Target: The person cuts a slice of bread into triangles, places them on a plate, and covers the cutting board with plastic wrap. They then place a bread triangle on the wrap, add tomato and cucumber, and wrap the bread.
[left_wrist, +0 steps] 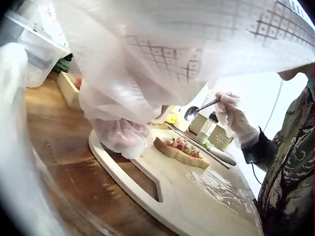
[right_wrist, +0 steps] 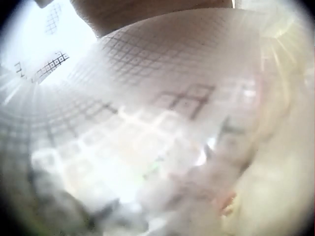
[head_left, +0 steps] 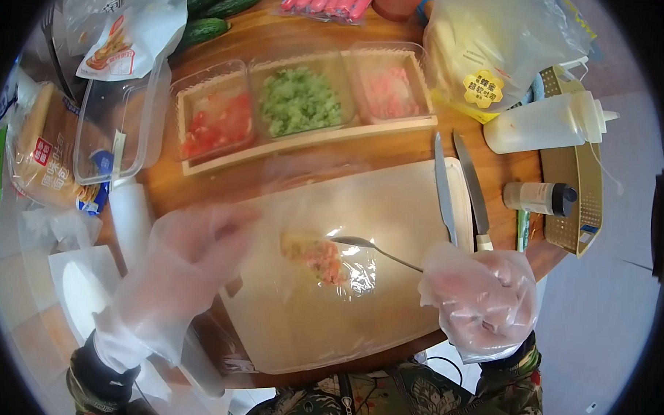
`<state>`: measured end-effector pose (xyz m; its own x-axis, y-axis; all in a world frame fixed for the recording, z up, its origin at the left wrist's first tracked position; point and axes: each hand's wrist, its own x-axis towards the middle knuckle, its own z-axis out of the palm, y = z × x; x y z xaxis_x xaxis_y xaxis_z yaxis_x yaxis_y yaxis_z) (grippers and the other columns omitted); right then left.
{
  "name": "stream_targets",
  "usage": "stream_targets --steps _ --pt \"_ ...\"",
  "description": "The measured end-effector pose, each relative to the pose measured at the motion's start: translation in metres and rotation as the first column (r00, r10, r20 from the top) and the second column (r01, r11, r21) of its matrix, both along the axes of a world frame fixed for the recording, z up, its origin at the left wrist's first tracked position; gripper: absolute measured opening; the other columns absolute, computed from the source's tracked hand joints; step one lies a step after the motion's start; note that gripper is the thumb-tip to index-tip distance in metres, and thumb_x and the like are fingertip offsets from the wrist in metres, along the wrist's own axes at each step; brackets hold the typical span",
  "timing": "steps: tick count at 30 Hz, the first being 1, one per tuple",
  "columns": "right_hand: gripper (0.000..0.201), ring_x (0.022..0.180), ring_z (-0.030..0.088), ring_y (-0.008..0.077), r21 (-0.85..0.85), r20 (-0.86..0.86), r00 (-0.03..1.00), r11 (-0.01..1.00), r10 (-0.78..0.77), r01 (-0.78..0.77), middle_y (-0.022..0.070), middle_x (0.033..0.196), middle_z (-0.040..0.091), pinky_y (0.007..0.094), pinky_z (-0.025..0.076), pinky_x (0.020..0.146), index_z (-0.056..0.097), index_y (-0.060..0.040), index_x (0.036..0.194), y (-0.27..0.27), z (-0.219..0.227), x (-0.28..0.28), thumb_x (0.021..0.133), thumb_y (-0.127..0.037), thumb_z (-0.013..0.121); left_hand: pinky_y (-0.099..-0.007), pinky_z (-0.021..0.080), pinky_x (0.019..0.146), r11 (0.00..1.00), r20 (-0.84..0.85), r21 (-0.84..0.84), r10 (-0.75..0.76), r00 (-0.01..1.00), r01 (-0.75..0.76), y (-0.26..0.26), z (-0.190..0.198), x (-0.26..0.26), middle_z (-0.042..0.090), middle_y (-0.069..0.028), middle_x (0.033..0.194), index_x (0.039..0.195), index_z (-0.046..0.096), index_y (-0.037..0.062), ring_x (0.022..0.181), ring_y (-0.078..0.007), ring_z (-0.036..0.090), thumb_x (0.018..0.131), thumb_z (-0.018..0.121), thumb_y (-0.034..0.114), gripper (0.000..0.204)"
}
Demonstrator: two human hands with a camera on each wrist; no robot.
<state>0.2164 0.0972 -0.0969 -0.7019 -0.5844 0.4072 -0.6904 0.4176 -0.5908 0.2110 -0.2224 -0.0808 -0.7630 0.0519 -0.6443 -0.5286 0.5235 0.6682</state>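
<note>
Chopped red and pale topping (head_left: pixel 324 261) shows mid-board in the head view; in the left wrist view it lies on a bread slice (left_wrist: pixel 189 158). My right hand (head_left: pixel 482 302), in a clear plastic glove, grips a metal spoon (head_left: pixel 356 242) whose bowl is over the board beside the topping. The left wrist view shows this spoon (left_wrist: pixel 191 113) raised above the board. My gloved left hand (head_left: pixel 191 257) is blurred, left of the topping, with loosely bent fingers and nothing visible in them. Glove plastic covers most of the right wrist view.
Two knives (head_left: pixel 445 189) lie at the board's (head_left: pixel 386 326) right edge. Behind it stands a wooden tray (head_left: pixel 312 143) with tubs of chopped red, green and pink food. A squeeze bottle (head_left: pixel 540 125), a shaker (head_left: pixel 533 198) and a basket (head_left: pixel 586 169) are right; bagged bread (head_left: pixel 45 150) is left.
</note>
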Motion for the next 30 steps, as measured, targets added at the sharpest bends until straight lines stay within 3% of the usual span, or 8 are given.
stream_targets --steps 9,12,15,20,21,25,27,30 --pt "0.028 0.066 0.071 0.0209 0.04 0.305 0.951 0.999 -0.042 0.031 0.013 0.087 0.07 0.031 0.054 0.055 0.067 -0.0058 0.116 -0.014 -0.002 -0.019 0.089 0.003 0.069 -0.022 0.045 0.068 0.998 -0.084 -0.054 -0.046 0.995 0.041 -0.013 -0.013 0.0 0.067 -0.0007 0.086 0.12 0.068 -0.0051 0.075 -0.0054 0.056 0.098 0.069 0.015 0.03" --pt "0.026 0.066 0.071 0.0217 0.035 0.227 0.973 0.999 -0.036 0.029 0.0138 0.091 0.071 0.031 0.054 0.056 0.067 -0.0063 0.113 -0.015 -0.004 -0.023 0.089 0.002 0.069 -0.0225 0.047 0.07 0.996 -0.158 -0.066 -0.074 0.985 0.064 -0.017 -0.018 0.004 0.068 -0.0017 0.087 0.121 0.068 -0.0057 0.078 -0.0062 0.058 0.097 0.069 0.014 0.031" --pt "0.025 0.066 0.069 0.0221 -0.152 0.255 0.966 0.988 0.036 0.004 0.0151 0.094 0.072 0.0315 0.054 0.058 0.065 -0.0059 0.113 -0.016 0.002 -0.031 0.089 0.001 0.071 -0.0235 0.048 0.072 0.997 -0.216 -0.047 -0.074 0.974 0.065 -0.017 -0.019 0.003 0.069 -0.0027 0.088 0.122 0.068 -0.0055 0.08 -0.0073 0.059 0.097 0.068 0.013 0.031" --pt "0.02 0.067 0.067 0.0199 0.013 -0.237 0.962 0.99 -0.137 0.144 0.0148 0.099 0.076 0.0313 0.051 0.059 0.066 -0.0031 0.107 -0.033 0.015 -0.055 0.088 0.004 0.07 -0.0244 0.049 0.072 0.998 -0.196 -0.022 -0.061 0.979 0.058 -0.015 -0.004 -0.001 0.068 -0.0032 0.088 0.124 0.068 -0.0036 0.079 -0.0081 0.06 0.097 0.065 0.013 0.031" --pt "0.016 0.067 0.068 0.0196 -0.218 -0.078 0.975 0.958 -0.209 0.188 0.0124 0.095 0.077 0.0316 0.05 0.059 0.072 -0.0034 0.103 -0.051 0.011 -0.06 0.089 0.004 0.068 -0.0242 0.048 0.072 0.999 -0.177 -0.011 -0.04 0.983 0.039 -0.013 0.0 -0.001 0.068 -0.003 0.088 0.124 0.068 -0.0032 0.079 -0.0079 0.059 0.098 0.065 0.014 0.032" --pt "0.019 0.064 0.066 0.0198 -0.33 -0.031 0.974 0.922 -0.223 0.201 0.0138 0.092 0.076 0.032 0.049 0.058 0.075 -0.0026 0.105 -0.076 -0.002 -0.092 0.089 0.005 0.068 -0.0242 0.047 0.069 0.999 -0.173 -0.04 -0.029 0.984 0.022 -0.015 0.004 0.007 0.067 -0.0018 0.088 0.124 0.068 -0.0024 0.076 -0.0066 0.057 0.098 0.066 0.016 0.032" --pt "0.026 0.074 0.071 0.0364 -0.134 -0.084 0.98 0.977 -0.178 0.166 0.0195 0.088 0.074 0.0402 0.056 0.061 0.073 -0.0007 0.107 -0.079 -0.006 -0.102 0.081 0.005 0.071 -0.0243 0.047 0.068 0.996 -0.185 -0.083 -0.036 0.982 0.021 -0.015 0.007 0.012 0.067 -0.0015 0.088 0.124 0.068 -0.0023 0.075 -0.0064 0.056 0.098 0.066 0.017 0.033" --pt "0.023 0.072 0.07 0.0388 -0.12 -0.172 0.962 0.973 -0.213 0.195 0.0198 0.082 0.071 0.0425 0.055 0.061 0.074 -0.0041 0.105 -0.089 -0.015 -0.105 0.084 0.001 0.069 -0.0245 0.046 0.067 0.996 -0.176 -0.092 -0.02 0.984 0.004 -0.017 0.008 0.017 0.065 -0.0011 0.088 0.124 0.068 -0.0019 0.074 -0.0063 0.056 0.098 0.067 0.018 0.033"
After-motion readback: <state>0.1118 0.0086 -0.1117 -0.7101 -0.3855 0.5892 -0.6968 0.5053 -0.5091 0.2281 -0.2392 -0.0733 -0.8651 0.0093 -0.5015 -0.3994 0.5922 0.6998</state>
